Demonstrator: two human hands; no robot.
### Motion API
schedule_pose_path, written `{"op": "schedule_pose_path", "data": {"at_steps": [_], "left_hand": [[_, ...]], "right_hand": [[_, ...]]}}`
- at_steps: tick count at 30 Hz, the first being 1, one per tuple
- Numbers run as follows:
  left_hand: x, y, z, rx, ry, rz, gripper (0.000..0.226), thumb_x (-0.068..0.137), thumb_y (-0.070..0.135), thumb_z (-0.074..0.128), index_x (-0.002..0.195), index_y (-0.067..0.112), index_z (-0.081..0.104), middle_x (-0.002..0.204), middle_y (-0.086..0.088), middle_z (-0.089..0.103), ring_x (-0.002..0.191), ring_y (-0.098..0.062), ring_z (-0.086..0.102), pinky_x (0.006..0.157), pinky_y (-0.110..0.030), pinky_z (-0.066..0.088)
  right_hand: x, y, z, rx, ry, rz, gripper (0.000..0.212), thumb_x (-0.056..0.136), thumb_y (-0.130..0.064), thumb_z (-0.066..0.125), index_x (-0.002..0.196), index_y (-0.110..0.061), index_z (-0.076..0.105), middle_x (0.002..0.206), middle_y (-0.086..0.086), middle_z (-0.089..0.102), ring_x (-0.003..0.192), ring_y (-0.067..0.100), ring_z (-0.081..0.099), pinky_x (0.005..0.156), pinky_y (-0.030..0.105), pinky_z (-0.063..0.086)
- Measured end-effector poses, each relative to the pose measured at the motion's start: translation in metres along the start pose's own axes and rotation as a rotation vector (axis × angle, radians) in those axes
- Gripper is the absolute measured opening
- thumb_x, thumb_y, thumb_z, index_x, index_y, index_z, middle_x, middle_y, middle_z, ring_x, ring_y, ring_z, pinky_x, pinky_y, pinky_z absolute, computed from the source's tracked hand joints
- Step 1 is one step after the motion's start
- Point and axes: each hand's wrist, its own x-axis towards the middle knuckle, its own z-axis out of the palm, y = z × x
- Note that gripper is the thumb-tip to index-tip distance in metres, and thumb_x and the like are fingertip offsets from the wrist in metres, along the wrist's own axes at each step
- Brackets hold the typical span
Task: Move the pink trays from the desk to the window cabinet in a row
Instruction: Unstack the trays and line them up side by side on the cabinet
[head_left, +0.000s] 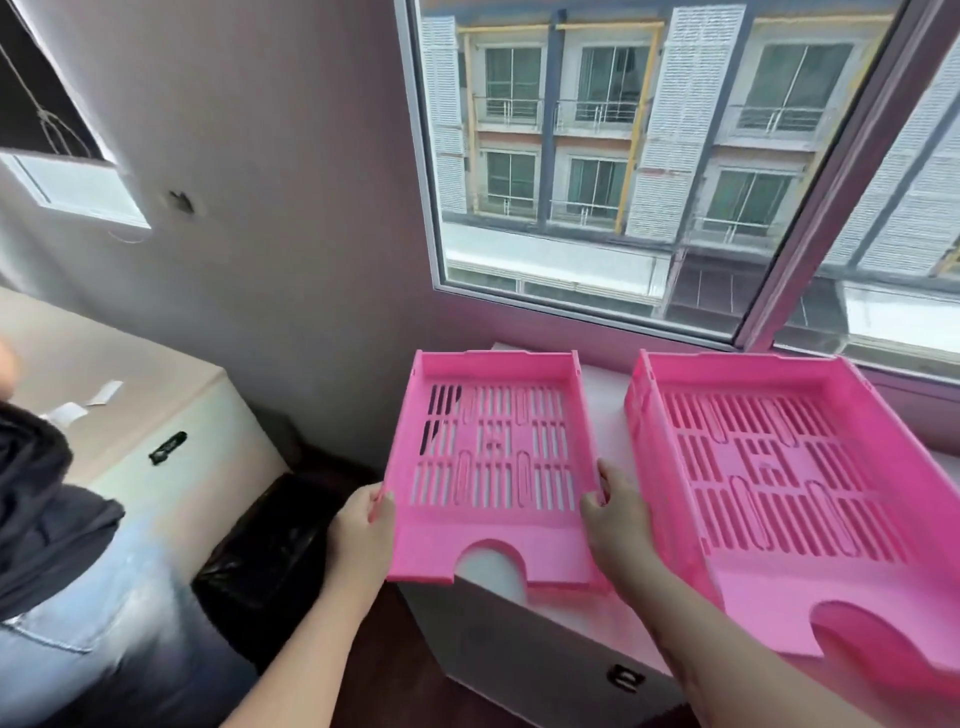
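Two pink slotted trays sit on the white window cabinet (602, 395) below the window. The left pink tray (493, 540) overhangs the cabinet's left edge, with its notched front facing me. My left hand (363, 525) grips its left side wall near the front corner. My right hand (615, 519) holds its right side wall. The right pink tray (810, 566) lies beside it, a narrow gap apart, with nothing holding it.
A window (623, 156) rises directly behind the trays. Left of the cabinet stands a bin with a black bag (270, 551). Further left is a beige cabinet top (135, 415) with paper scraps. A person in jeans and a dark top (57, 545) stands at the left edge.
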Motion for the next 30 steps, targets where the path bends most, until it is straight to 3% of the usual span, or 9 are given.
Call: {"op": "schedule_pose_path", "data": {"at_steps": [2,5,10,14,18,21,23,25,30], "left_hand": [[0.01,0.008,-0.006,0.009,0.002,0.016,0.008,0.087,0.036,0.06,0.09,0.038,0.067,0.087,0.017,0.07,0.086,-0.001,0.066,0.065,-0.022,0.049],[0.032,0.046,-0.008,-0.037,0.055,0.109,0.034,0.084,0.042,0.063,0.111,0.021,0.066,0.101,0.011,0.068,0.094,-0.001,0.064,0.085,-0.026,0.05],[0.033,0.136,0.032,-0.067,0.025,0.33,0.024,0.085,0.038,0.06,0.103,0.023,0.065,0.094,0.008,0.067,0.086,-0.004,0.064,0.078,-0.02,0.047],[-0.004,0.182,0.098,-0.081,-0.163,0.392,0.021,0.091,0.024,0.063,0.11,0.016,0.065,0.095,0.006,0.068,0.083,0.001,0.064,0.067,-0.004,0.044],[-0.056,0.203,0.163,0.023,-0.378,0.303,0.041,0.09,0.028,0.063,0.127,0.013,0.057,0.121,-0.004,0.064,0.096,-0.013,0.059,0.082,-0.023,0.04],[-0.095,0.202,0.198,0.108,-0.515,0.145,0.06,0.09,0.036,0.059,0.142,0.011,0.043,0.138,-0.009,0.054,0.107,-0.018,0.055,0.085,-0.027,0.038],[-0.113,0.198,0.212,0.143,-0.502,0.076,0.06,0.092,0.032,0.053,0.146,0.012,0.037,0.141,-0.011,0.051,0.1,-0.017,0.06,0.078,-0.025,0.043],[-0.119,0.196,0.219,0.18,-0.416,0.056,0.051,0.095,0.02,0.045,0.144,0.009,0.04,0.139,-0.015,0.054,0.088,-0.015,0.061,0.071,-0.026,0.048],[-0.104,0.198,0.219,0.317,-0.344,0.05,0.043,0.096,0.012,0.041,0.137,0.0,0.047,0.134,-0.021,0.056,0.104,-0.029,0.058,0.081,-0.033,0.047]], "right_hand": [[0.006,-0.008,-0.006,-0.035,0.001,-0.017,0.054,0.095,-0.01,0.05,0.147,-0.015,0.038,0.146,0.012,0.05,0.122,0.031,0.057,0.096,0.044,0.051],[0.021,-0.039,-0.029,-0.066,0.074,-0.122,0.051,0.093,-0.014,0.055,0.143,-0.009,0.045,0.141,0.015,0.054,0.126,0.028,0.053,0.103,0.039,0.042],[0.041,-0.082,-0.099,-0.133,0.219,-0.288,0.04,0.091,-0.016,0.057,0.129,-0.005,0.06,0.128,0.014,0.065,0.116,0.026,0.061,0.095,0.029,0.042],[0.051,-0.059,-0.176,-0.271,0.316,-0.266,0.037,0.092,-0.017,0.057,0.128,-0.006,0.061,0.125,0.015,0.066,0.112,0.028,0.062,0.092,0.028,0.042],[0.049,-0.002,-0.253,-0.445,0.395,-0.069,0.036,0.09,-0.022,0.055,0.125,-0.012,0.061,0.119,0.014,0.067,0.09,0.028,0.059,0.074,0.034,0.045],[0.042,0.044,-0.294,-0.508,0.335,0.137,0.05,0.09,-0.029,0.056,0.136,-0.013,0.05,0.131,0.014,0.06,0.105,0.032,0.059,0.08,0.038,0.047],[0.039,0.07,-0.302,-0.529,0.178,0.197,0.047,0.091,-0.025,0.055,0.135,-0.008,0.05,0.126,0.017,0.061,0.101,0.032,0.059,0.082,0.037,0.049],[0.034,0.087,-0.294,-0.544,0.07,0.167,0.028,0.092,-0.016,0.049,0.118,-0.006,0.052,0.11,0.015,0.063,0.087,0.03,0.056,0.073,0.036,0.047],[0.02,0.094,-0.271,-0.505,0.131,0.127,0.005,0.093,-0.013,0.039,0.097,-0.015,0.037,0.089,0.007,0.052,0.074,0.031,0.053,0.062,0.035,0.038]]}}
